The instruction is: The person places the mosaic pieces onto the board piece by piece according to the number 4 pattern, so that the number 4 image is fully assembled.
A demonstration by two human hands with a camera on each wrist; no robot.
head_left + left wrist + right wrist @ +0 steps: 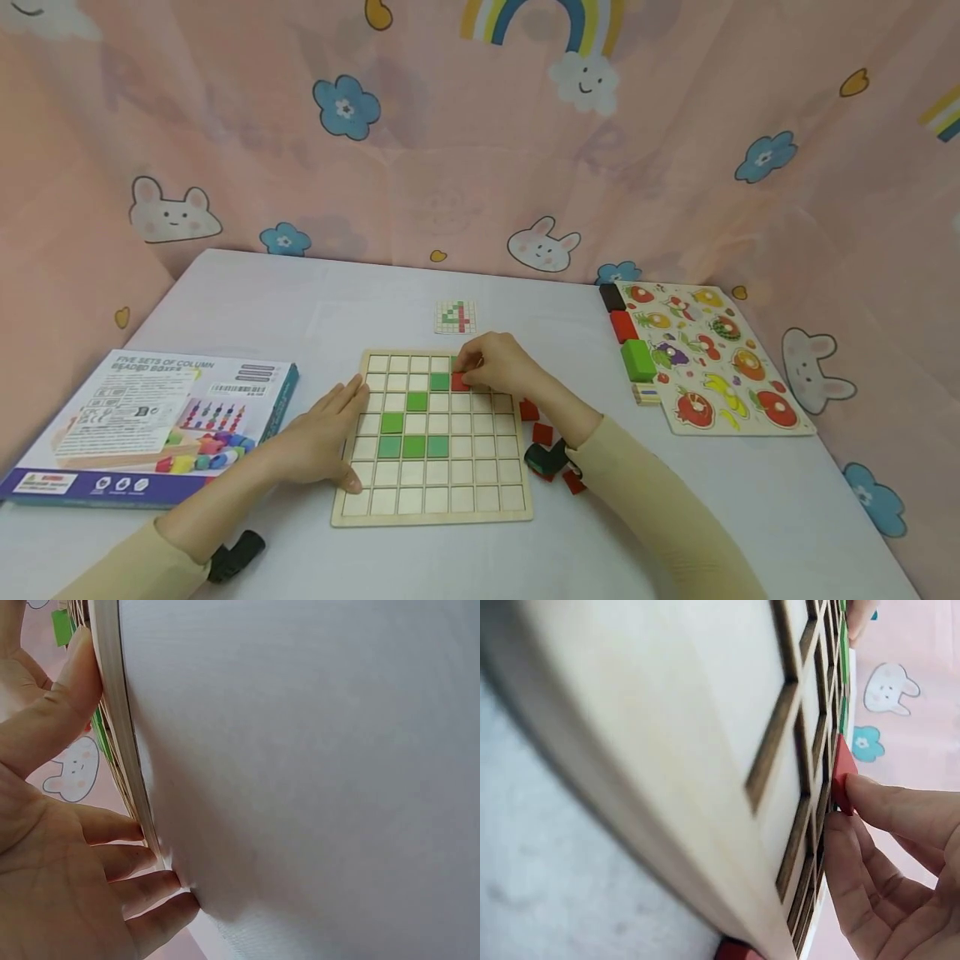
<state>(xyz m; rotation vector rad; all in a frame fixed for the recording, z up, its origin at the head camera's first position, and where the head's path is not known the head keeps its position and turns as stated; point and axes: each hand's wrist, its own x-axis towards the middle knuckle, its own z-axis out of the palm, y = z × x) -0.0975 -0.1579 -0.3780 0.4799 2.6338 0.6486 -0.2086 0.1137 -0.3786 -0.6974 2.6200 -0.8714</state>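
Note:
A wooden grid board [432, 523] lies flat in front of me, with several green tiles [413, 447] set in its squares. My left hand [318, 440] rests against the board's left edge; in the left wrist view, its fingers [124, 862] are extended and touch the rim. Over the upper part of the grid, my right hand [504, 364] pinches a red tile [843, 776] between thumb and fingers. The tile is tilted over a square in the right wrist view. Several loose red tiles [542, 433] lie right of the board, partly hidden by the right wrist's camera.
Behind the board lies a small pattern card [455, 317] with green and red squares. A boxed toy set [150, 429] is on the left. At the right are a fruit puzzle board [720, 358] and a green block [638, 360] beside red and black blocks.

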